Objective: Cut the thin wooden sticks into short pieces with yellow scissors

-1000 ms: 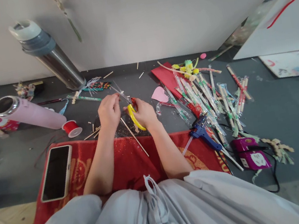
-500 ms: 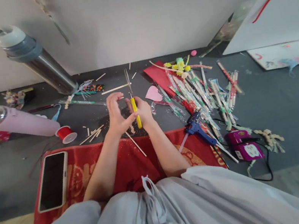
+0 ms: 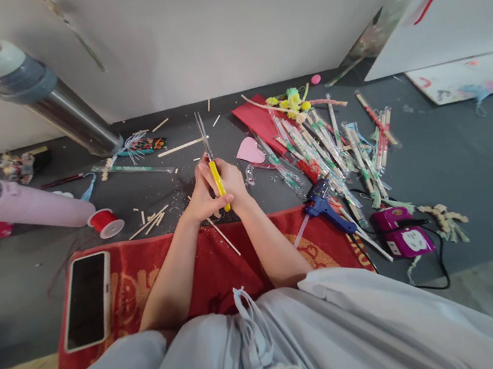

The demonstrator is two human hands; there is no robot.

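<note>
Yellow-handled scissors [image 3: 218,183] stand out from my hands, with their narrow metal blades pointing away from me and slightly apart. My right hand [image 3: 232,180] is wrapped round the handle from the right. From the left, my left hand [image 3: 203,197] closes against the same handle, its thumb across the lower end. Fingers overlap there, so anything small between the palms is hidden. Just beneath the hands a thin wooden stick [image 3: 224,237] lies partly on the red towel [image 3: 144,253]. Short cut sticks [image 3: 153,219] lie left of my left hand.
A steel flask [image 3: 67,114], pink bottle [image 3: 35,206], red thread spool [image 3: 105,223] and phone [image 3: 86,300] are on the left. At right are wrapped sticks [image 3: 316,147], a pink paper heart [image 3: 250,151], blue glue gun [image 3: 327,211] and purple power adapter [image 3: 405,233] with a cable.
My left hand has gone from spread fingers beside the scissors to closed against their handle. The scissors have tilted slightly left, and the view has shifted a little.
</note>
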